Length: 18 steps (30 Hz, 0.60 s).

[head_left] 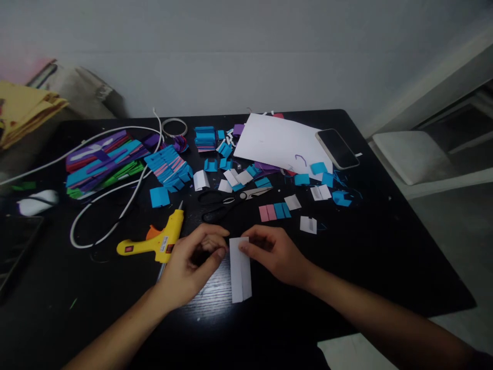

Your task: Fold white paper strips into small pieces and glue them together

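A narrow white paper strip (241,272), creased along its length, stands out against the black table at the near centre. My right hand (275,252) pinches its upper right edge between thumb and fingers. Just left of the strip's top is my left hand (196,257), its fingers curled with a gap between thumb and forefinger and nothing between them. Beyond the hands lie black-handled scissors (256,193). Small folded pieces, one pink (267,213) and one blue (282,210), lie side by side near several white ones.
A yellow glue gun (169,236) lies beside my left hand. Bundles of coloured strips (106,159) and a white cable (73,231) are at the left. Farther back are a white sheet (277,141) and a phone (337,148). A black table edge (435,246) slopes at the right.
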{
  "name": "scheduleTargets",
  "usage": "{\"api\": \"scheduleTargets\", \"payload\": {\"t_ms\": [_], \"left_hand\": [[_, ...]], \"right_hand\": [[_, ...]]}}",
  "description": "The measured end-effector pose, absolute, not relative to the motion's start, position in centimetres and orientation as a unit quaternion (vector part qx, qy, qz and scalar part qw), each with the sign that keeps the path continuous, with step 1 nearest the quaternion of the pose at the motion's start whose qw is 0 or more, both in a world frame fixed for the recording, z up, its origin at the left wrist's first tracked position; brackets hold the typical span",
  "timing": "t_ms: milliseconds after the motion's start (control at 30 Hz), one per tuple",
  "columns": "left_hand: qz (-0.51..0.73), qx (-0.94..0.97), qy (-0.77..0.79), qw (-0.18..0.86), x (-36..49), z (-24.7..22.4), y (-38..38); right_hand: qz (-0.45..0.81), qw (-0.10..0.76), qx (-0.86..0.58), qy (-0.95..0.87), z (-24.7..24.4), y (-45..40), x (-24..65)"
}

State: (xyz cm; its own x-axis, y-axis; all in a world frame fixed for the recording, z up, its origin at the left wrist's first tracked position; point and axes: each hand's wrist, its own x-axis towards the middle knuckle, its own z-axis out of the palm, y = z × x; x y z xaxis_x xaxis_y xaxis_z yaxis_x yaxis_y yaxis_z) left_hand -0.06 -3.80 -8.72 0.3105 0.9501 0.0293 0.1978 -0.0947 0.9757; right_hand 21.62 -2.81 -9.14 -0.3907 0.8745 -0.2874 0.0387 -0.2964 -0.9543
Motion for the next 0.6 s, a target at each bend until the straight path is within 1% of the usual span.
{"api": "scheduleTargets", "payload": {"t_ms": [133, 600], "left_hand": [[0.358, 0.643, 0.434, 0.520, -0.06, -8.92, -4.05], [0.339, 0.652, 0.445, 0.513, 0.08, -9.10, -3.97]], "right_hand": [[0.673, 0.316, -0.448, -0.496, -9.01, -2.70, 21.71], [0.667, 0.306, -0.451, -0.508, -9.17, -2.78, 21.71]]}}
